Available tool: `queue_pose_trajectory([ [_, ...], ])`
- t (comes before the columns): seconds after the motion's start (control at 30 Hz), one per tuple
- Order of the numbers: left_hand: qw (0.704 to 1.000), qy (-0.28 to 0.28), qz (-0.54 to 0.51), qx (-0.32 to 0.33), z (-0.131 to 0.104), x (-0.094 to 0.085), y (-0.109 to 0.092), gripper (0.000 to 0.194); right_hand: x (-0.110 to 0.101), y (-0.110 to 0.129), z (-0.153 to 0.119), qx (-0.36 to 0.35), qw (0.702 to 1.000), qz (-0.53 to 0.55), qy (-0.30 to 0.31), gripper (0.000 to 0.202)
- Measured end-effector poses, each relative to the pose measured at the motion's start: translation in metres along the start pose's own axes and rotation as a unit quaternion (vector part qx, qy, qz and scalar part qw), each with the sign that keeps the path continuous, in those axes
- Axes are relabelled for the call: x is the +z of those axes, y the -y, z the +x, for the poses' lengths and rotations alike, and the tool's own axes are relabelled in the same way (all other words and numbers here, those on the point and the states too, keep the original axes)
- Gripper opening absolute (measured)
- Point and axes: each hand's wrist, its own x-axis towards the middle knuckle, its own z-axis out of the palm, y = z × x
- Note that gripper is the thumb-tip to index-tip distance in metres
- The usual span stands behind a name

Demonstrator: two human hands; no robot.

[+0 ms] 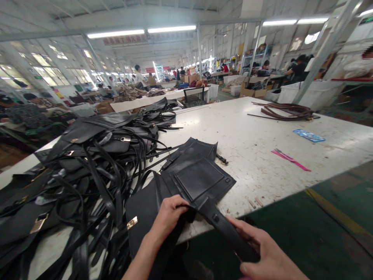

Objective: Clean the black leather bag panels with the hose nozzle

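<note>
A black leather bag piece (pixel 201 179) with a stitched rectangular panel lies at the front edge of the table. My left hand (pixel 172 208) is closed, its thumb and fingers pinching the near edge of this piece. In my right hand (pixel 259 245) is a thick black strap (pixel 230 233), gripped at its lower end; its upper end meets the bag piece near my left hand. A black bag panel with a gold clasp (pixel 132 222) lies just left of my left forearm. The underside of the piece is hidden.
A large heap of black bags and straps (pixel 107 155) covers the table's left side. On the white table (pixel 221 120) at right lie pink-handled tweezers (pixel 291 160), a blue patterned packet (pixel 309 135) and a bundle of brown straps (pixel 287 111). People work at tables behind.
</note>
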Motion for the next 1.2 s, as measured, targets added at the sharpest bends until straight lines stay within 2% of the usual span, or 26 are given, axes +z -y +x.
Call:
queue_pose_trajectory([
  [0.13, 0.990, 0.071, -0.107, -0.050, 0.013, -0.007, 0.008, 0.018, 0.009, 0.003, 0.007, -0.006, 0.996, -0.083, -0.008, 0.074],
  [0.2, 0.985, 0.090, -0.132, -0.057, 0.014, -0.006, 0.010, 0.021, 0.016, 0.001, 0.017, -0.025, 0.996, -0.086, -0.016, 0.074],
  [0.33, 0.980, 0.077, -0.170, -0.063, 0.011, -0.006, 0.010, 0.021, 0.024, -0.001, 0.030, -0.025, 0.999, -0.048, -0.004, 0.079],
  [0.43, 0.978, 0.079, -0.184, -0.067, 0.011, -0.006, 0.011, 0.020, 0.024, 0.001, 0.031, -0.025, 0.997, -0.072, 0.000, 0.079],
  [0.6, 0.974, 0.090, -0.202, -0.057, 0.013, -0.002, 0.016, 0.013, 0.028, 0.013, 0.041, -0.029, 0.996, -0.084, -0.003, 0.077],
  [0.7, 0.973, 0.082, -0.210, -0.053, 0.009, 0.000, 0.018, 0.011, 0.030, 0.020, 0.050, -0.049, 0.998, -0.038, 0.021, 0.076],
  [0.77, 0.980, 0.058, -0.187, -0.034, 0.001, 0.003, 0.019, 0.012, 0.025, 0.018, 0.050, -0.040, 0.999, -0.003, 0.026, 0.077],
  [0.87, 0.997, -0.022, -0.051, 0.048, -0.014, 0.009, 0.019, 0.013, 0.011, 0.008, 0.040, 0.002, 1.000, 0.004, 0.005, 0.079],
  [0.97, 0.985, -0.099, 0.070, 0.126, -0.027, 0.016, 0.020, 0.014, -0.005, -0.002, 0.028, 0.022, 1.000, 0.006, 0.006, 0.081],
  [1.07, 0.973, -0.148, 0.101, 0.145, -0.033, 0.020, 0.020, 0.013, -0.013, -0.005, 0.021, 0.027, 0.999, 0.018, 0.029, 0.082],
  [1.2, 0.972, -0.159, 0.102, 0.141, -0.035, 0.022, 0.019, 0.011, -0.009, -0.006, 0.023, 0.052, 0.996, 0.031, 0.071, 0.084],
])
